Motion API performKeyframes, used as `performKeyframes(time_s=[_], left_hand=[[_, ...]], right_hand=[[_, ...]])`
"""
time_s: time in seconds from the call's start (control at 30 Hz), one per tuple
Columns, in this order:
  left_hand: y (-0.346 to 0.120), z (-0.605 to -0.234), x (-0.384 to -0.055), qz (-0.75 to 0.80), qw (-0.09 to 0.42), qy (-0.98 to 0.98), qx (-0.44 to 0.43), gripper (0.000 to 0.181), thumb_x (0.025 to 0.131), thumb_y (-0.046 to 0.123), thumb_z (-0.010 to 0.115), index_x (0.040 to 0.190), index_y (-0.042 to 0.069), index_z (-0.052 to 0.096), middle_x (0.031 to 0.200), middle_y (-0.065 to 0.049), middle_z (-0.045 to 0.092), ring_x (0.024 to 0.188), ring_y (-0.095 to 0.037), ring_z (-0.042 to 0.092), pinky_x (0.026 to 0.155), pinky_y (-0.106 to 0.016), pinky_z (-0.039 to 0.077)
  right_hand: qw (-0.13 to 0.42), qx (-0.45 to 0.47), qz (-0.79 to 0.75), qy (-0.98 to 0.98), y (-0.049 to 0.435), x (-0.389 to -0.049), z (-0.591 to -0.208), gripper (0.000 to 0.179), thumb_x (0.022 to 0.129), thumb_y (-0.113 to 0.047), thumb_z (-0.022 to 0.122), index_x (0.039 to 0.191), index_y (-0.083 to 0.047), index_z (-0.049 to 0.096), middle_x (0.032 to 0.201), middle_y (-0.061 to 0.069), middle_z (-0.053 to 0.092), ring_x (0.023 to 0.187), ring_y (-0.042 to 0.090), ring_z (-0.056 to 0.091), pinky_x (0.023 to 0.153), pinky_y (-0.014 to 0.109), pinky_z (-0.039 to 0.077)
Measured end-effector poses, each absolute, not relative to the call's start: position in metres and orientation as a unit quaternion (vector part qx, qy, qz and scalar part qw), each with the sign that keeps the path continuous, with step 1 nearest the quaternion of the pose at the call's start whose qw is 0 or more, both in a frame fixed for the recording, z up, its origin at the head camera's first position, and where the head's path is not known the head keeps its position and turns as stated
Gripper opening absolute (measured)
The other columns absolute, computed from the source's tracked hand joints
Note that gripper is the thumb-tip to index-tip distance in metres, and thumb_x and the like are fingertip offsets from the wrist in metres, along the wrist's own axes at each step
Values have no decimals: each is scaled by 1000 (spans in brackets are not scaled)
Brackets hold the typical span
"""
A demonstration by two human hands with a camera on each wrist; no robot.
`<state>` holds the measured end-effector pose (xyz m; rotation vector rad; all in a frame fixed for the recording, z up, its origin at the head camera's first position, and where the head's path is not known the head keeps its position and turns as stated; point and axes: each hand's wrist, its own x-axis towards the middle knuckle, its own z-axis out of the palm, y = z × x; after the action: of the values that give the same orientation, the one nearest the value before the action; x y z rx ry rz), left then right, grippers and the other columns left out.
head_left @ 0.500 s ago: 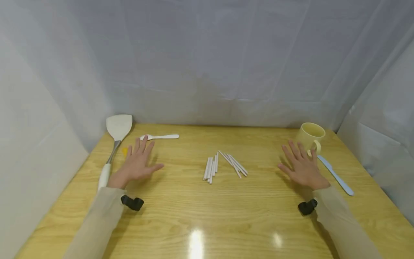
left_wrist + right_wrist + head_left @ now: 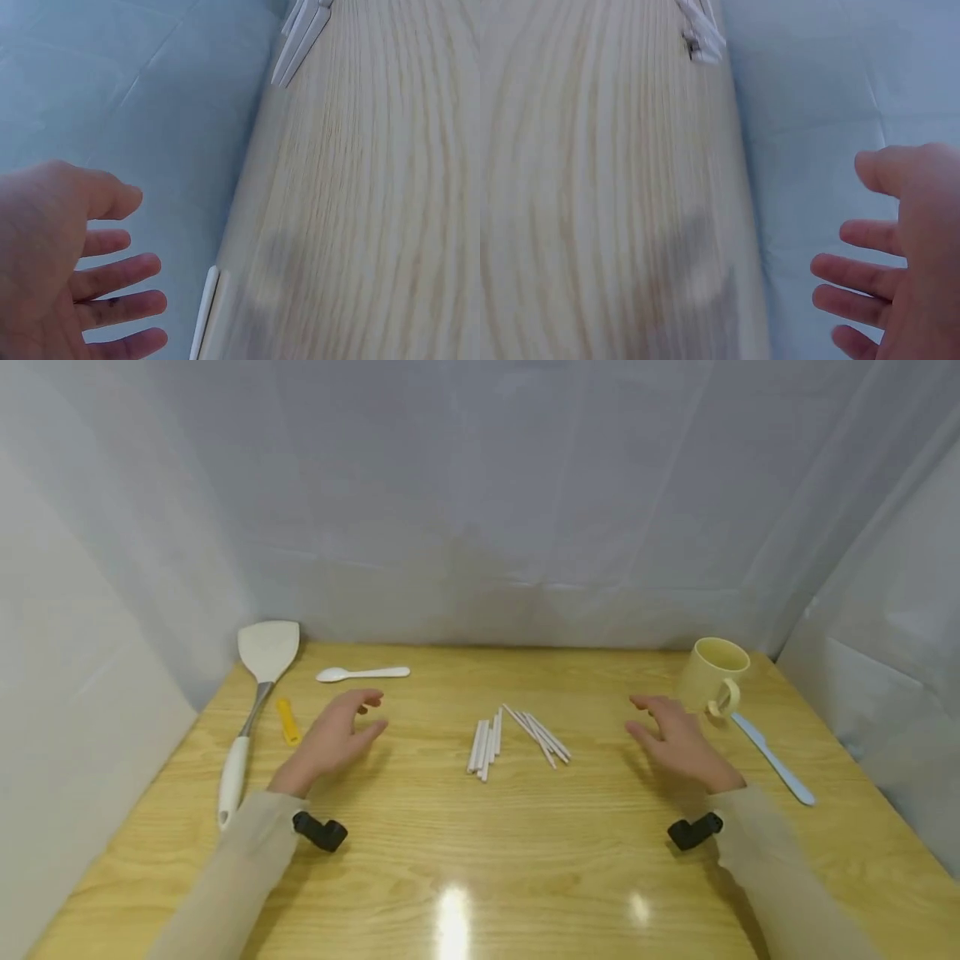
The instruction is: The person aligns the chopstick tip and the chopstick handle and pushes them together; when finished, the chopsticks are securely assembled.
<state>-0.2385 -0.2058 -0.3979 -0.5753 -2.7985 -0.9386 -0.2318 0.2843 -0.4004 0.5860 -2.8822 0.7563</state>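
In the head view my left hand [image 2: 328, 739] hovers over the table with loosely bent fingers, holding nothing. Nearest to it are a small yellow tool [image 2: 288, 721] of unclear kind and a white spoon [image 2: 367, 673]. My right hand [image 2: 678, 743], also holding nothing, hovers in front of a yellow mug [image 2: 708, 681]. Between the hands lie two loose groups of thin white sticks, the left group [image 2: 483, 747] fairly parallel, the right group [image 2: 540, 735] slanted and partly crossing. Each wrist view shows the fingers of its hand [image 2: 112, 277] spread apart and holding nothing.
A white-headed spatula [image 2: 235, 772] lies along the table's left side. A light blue knife [image 2: 780, 764] lies at the right, beside the mug. Behind the wooden table [image 2: 555, 852] hangs a pale cloth [image 2: 510, 510], which also covers both sides.
Both hands have turned from palms down with spread fingers to thumbs inward with bent fingers, moving slightly toward the middle. The yellow tool and the whole spoon have come into sight.
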Motion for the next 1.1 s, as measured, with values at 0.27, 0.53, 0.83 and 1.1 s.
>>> performKeyframes(time_s=[0.27,0.53,0.83,1.1], left_hand=[[-187,-405,-238,-364,62,-905,-212,33,93,10,60,121,-8,55,108,-22,64,96,-35,61,86,-49,49],[-167,-408,-236,-382,32,-895,-227,25,93,9,60,113,-6,59,98,-15,66,86,-25,62,78,-37,50],[-145,-410,-235,-385,13,-891,-239,20,93,11,60,107,-4,62,93,-13,67,81,-20,61,74,-33,49],[-129,-416,-236,-381,-1,-892,-242,17,93,11,59,102,-2,64,89,-11,67,77,-16,58,70,-30,48]], right_hand=[[54,215,298,-928,261,-236,-409,30,97,-11,56,120,8,58,105,19,63,94,30,61,81,45,50],[38,229,310,-922,245,-235,-416,28,95,-13,59,117,5,62,101,14,65,87,23,62,77,38,51],[17,230,326,-917,229,-234,-418,25,92,-8,62,114,5,63,92,11,65,80,17,60,72,32,50],[-5,226,340,-913,216,-239,-426,25,92,-11,63,113,4,64,87,8,65,76,12,56,68,26,46]])
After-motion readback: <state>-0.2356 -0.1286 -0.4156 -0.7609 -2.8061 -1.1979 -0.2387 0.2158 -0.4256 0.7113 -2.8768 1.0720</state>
